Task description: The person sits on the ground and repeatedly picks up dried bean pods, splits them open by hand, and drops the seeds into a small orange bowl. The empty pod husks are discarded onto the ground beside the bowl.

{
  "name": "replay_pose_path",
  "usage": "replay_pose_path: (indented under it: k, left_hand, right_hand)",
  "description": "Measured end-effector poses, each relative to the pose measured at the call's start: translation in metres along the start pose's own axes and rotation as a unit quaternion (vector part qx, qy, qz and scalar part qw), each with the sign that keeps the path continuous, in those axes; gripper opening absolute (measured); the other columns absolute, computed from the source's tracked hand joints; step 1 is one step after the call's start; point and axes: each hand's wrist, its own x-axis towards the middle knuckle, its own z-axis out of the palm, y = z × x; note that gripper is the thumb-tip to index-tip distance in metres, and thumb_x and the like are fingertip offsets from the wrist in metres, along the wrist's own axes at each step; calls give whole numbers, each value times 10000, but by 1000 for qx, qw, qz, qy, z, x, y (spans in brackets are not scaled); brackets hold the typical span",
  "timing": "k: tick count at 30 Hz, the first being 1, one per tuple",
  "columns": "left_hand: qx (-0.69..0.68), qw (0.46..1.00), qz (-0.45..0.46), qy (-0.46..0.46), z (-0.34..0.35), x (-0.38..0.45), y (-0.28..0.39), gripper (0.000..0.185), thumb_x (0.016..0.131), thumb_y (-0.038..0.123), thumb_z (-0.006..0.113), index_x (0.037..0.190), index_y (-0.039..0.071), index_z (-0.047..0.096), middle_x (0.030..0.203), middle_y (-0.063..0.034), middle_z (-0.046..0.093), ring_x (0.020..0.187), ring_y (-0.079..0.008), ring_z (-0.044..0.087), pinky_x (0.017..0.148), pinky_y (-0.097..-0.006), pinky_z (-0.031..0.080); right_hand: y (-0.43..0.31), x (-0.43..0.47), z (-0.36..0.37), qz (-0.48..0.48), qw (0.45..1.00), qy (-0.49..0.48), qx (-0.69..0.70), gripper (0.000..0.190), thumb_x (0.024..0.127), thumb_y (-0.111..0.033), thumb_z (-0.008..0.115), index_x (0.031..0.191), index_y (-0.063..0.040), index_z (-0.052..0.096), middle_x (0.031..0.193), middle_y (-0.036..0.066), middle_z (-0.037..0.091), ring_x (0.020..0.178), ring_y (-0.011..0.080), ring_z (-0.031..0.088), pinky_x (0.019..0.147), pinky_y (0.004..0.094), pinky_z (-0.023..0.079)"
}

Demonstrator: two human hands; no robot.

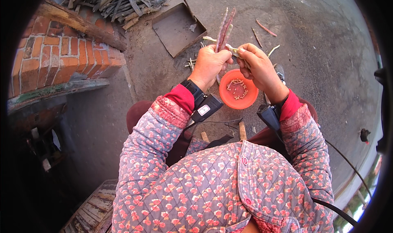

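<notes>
Several long bean pods (224, 30), reddish and pale, stand up out of my left hand (212, 62), which is closed around their lower ends. A pale green pod (232, 49) stretches between both hands and looks split. My right hand (259, 65) pinches its right end between thumb and fingers. Just below my hands a round orange plastic bowl (238, 104) rests on the ground, with small pale beans (236, 83) scattered over its bottom. The fingers of my right hand overlap the bowl's upper right rim in the view.
Loose pods (266, 27) lie on the concrete ground beyond my hands. A shallow metal tray (178, 30) sits at the upper left, near a pile of sticks (129, 2). A brick structure (61, 56) stands at the left. Pieces of wood (242, 131) show between my knees.
</notes>
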Motion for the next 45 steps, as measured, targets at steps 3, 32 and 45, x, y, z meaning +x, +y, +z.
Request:
replay_pose_path:
  k: [3,32,45]
  left_hand:
    - [-3,1000,18,-16,0,0,-1,33,849,63,575,875,44,563,710,-40,604,498,-51,459,435,-197,350]
    - [-203,965,-107,-126,-6,4,-10,106,895,71,503,962,46,581,796,-54,625,658,-140,590,557,-240,484]
    - [-132,989,-3,-70,-4,4,-6,103,893,143,633,911,47,599,760,-18,605,616,-89,555,512,-217,437]
  right_hand:
    - [-1,0,-1,-7,1000,-3,22,133,970,-208,472,985,-81,510,699,-20,489,498,44,406,418,178,270]
    - [4,-1,5,-254,912,71,-314,126,888,-125,619,908,-18,557,732,100,634,666,168,648,606,292,498]
    - [-3,-6,0,-260,864,111,-416,136,877,-147,622,954,-52,561,745,98,634,648,230,635,577,328,491]
